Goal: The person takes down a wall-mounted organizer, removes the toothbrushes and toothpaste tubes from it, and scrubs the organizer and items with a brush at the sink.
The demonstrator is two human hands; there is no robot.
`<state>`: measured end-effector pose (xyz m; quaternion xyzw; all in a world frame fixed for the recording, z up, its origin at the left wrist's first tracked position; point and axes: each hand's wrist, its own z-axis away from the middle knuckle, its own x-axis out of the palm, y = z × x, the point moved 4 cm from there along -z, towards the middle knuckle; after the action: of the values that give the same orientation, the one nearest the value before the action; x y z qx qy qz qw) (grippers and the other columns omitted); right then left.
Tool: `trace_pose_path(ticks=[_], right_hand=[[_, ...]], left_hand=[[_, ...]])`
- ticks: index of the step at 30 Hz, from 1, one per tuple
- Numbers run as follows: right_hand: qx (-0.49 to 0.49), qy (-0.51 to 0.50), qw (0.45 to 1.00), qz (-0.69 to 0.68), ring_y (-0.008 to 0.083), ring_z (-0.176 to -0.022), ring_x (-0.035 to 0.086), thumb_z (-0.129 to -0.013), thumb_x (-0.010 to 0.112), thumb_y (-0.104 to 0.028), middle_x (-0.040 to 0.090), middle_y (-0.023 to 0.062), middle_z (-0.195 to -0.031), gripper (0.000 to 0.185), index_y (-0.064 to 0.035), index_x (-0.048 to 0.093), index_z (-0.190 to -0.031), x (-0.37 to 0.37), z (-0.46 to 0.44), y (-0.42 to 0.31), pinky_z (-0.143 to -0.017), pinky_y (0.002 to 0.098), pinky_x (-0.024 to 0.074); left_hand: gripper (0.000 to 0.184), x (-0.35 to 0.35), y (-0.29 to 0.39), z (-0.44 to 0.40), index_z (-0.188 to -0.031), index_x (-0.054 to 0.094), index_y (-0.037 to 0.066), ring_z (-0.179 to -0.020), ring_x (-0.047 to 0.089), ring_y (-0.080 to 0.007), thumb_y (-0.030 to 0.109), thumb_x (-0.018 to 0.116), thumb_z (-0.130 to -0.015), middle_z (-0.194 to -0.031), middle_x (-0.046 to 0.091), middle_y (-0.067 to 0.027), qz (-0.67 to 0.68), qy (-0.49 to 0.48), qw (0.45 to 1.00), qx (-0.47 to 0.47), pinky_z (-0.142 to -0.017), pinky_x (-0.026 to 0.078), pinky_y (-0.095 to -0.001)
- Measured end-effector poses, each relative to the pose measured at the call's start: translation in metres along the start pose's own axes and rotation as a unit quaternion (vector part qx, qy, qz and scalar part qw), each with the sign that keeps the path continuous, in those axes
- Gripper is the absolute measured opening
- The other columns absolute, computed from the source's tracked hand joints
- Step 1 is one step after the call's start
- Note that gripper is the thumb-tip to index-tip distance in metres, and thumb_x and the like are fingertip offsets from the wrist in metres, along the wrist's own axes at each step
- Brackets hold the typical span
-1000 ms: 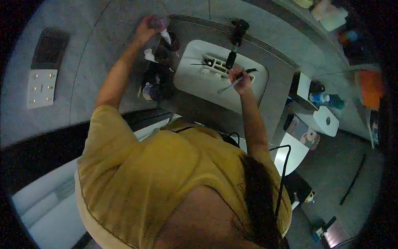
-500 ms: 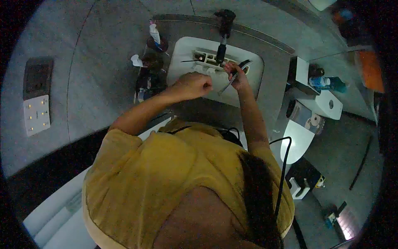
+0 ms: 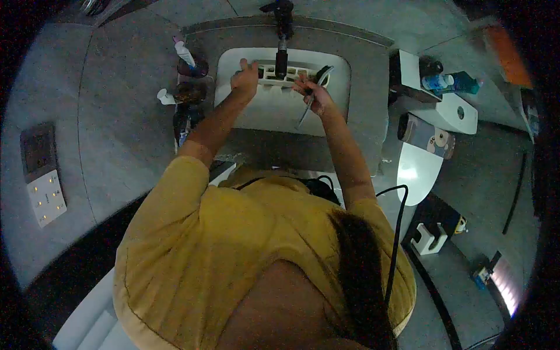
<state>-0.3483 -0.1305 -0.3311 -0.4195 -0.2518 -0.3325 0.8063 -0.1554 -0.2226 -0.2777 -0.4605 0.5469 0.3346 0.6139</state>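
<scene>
While the right hand (image 3: 316,98) clasped a thin tool (image 3: 304,115), I saw the tray (image 3: 272,82) running crosswise, left hand (image 3: 245,80) at its left end, grip unclear

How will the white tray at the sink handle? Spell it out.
The tray is probably stiff: its walls and dividers look straight. It seems light for its size, being mostly open compartments. Pushed along the sink, it may slide, since that surface looks smooth.
</scene>
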Motion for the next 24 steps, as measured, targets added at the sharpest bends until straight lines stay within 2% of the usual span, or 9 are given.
trace_pose_path(ticks=[3, 6, 10, 13, 16, 19, 21, 23, 24], right_hand=[[0.026, 0.009, 1.000, 0.006, 0.0176, -0.098, 0.058, -0.088, 0.049, -0.020, 0.055, 0.0084, -0.111, 0.036, -0.0058, 0.044, -0.120, -0.009, -0.004, 0.002, -0.042, 0.0161, 0.0394], [0.011, -0.048, 0.998, -0.027, 0.0159, -0.100, 0.056, -0.088, 0.049, -0.020, 0.055, 0.0083, -0.112, 0.037, -0.0061, 0.043, -0.122, -0.014, -0.002, 0.003, -0.041, 0.0153, 0.0380], [0.032, -0.061, 0.997, 0.031, 0.0153, -0.102, 0.055, -0.087, 0.052, -0.023, 0.053, 0.0088, -0.116, 0.041, -0.0074, 0.043, -0.123, -0.013, 0.001, 0.008, -0.041, 0.0145, 0.0365], [0.043, -0.067, 0.994, 0.072, 0.0146, -0.103, 0.055, -0.084, 0.056, -0.027, 0.054, 0.0077, -0.115, 0.045, -0.0085, 0.043, -0.123, 0.008, 0.014, 0.007, -0.041, 0.0140, 0.0341], [0.065, -0.050, 0.975, 0.207, 0.0112, -0.094, 0.057, -0.080, 0.061, -0.033, 0.057, 0.0044, -0.109, 0.043, -0.0094, 0.051, -0.115, 0.032, 0.030, -0.003, -0.042, 0.0178, 0.0316], [0.060, -0.025, 0.943, 0.327, 0.0085, -0.078, 0.057, -0.077, 0.066, -0.031, 0.061, 0.0011, -0.093, 0.031, -0.0100, 0.061, -0.100, 0.015, 0.017, 0.007, -0.043, 0.0215, 0.0310], [-0.071, -0.036, 0.941, 0.330, 0.0090, -0.068, 0.056, -0.076, 0.067, -0.023, 0.062, 0.0005, -0.081, 0.023, -0.0094, 0.064, -0.094, -0.002, 0.007, 0.004, -0.043, 0.0218, 0.0324], [-0.054, 0.007, 0.921, 0.386, 0.0098, -0.059, 0.055, -0.076, 0.067, -0.018, 0.061, 0.0007, -0.074, 0.017, -0.0069, 0.064, -0.088, -0.008, 0.004, -0.005, -0.046, 0.0228, 0.0373], [-0.150, 0.036, 0.885, 0.440, 0.0109, -0.057, 0.054, -0.076, 0.067, -0.017, 0.061, 0.0011, -0.073, 0.015, -0.0056, 0.063, -0.085, -0.004, 0.003, -0.017, -0.047, 0.0244, 0.0400]], left_hand=[[0.022, -0.019, 0.001, -0.007, -0.094, 0.048, 0.002, -0.068, 0.063, -0.0269, 0.009, 0.056, -0.075, -0.103, 0.048, -0.0157, 0.039, -0.003, 0.999, 0.032, -0.055, 0.052, -0.0387], [0.022, -0.055, -0.011, -0.003, -0.095, 0.052, 0.000, -0.081, 0.061, -0.0323, 0.011, 0.056, -0.076, -0.093, 0.059, -0.0183, 0.065, -0.106, 0.991, 0.052, -0.067, 0.051, -0.0382], [0.024, -0.097, -0.035, 0.026, -0.095, 0.058, 0.004, -0.085, 0.061, -0.0298, 0.013, 0.060, -0.074, -0.098, 0.059, -0.0155, 0.088, -0.102, 0.991, 0.023, -0.073, 0.049, -0.0396], [0.023, -0.072, -0.039, 0.030, -0.092, 0.063, 0.009, -0.083, 0.061, -0.0272, 0.018, 0.064, -0.071, -0.092, 0.062, -0.0122, 0.146, -0.173, 0.967, 0.114, -0.073, 0.048, -0.0380], [0.023, -0.019, -0.023, 0.018, -0.088, 0.064, 0.008, -0.075, 0.061, -0.0216, 0.020, 0.069, -0.068, -0.075, 0.063, -0.0084, 0.443, -0.280, 0.842, 0.127, -0.066, 0.046, -0.0325], [0.020, 0.006, 0.006, 0.007, -0.087, 0.063, 0.007, -0.067, 0.058, -0.0172, 0.021, 0.067, -0.073, -0.072, 0.061, -0.0046, 0.428, -0.365, 0.816, 0.133, -0.063, 0.046, -0.0308], [0.020, 0.020, 0.021, 0.008, -0.086, 0.062, 0.006, -0.064, 0.056, -0.0152, 0.022, 0.065, -0.076, -0.070, 0.059, -0.0038, 0.456, -0.292, 0.820, 0.187, -0.060, 0.045, -0.0296], [0.021, 0.023, 0.035, 0.002, -0.086, 0.060, 0.004, -0.060, 0.054, -0.0132, 0.024, 0.063, -0.079, -0.068, 0.058, -0.0029, 0.481, -0.219, 0.815, 0.238, -0.056, 0.045, -0.0285], [0.021, 0.029, 0.042, -0.001, -0.086, 0.060, 0.003, -0.058, 0.053, -0.0119, 0.023, 0.063, -0.080, -0.068, 0.057, -0.0033, 0.529, -0.301, 0.771, 0.185, -0.053, 0.044, -0.0276]])
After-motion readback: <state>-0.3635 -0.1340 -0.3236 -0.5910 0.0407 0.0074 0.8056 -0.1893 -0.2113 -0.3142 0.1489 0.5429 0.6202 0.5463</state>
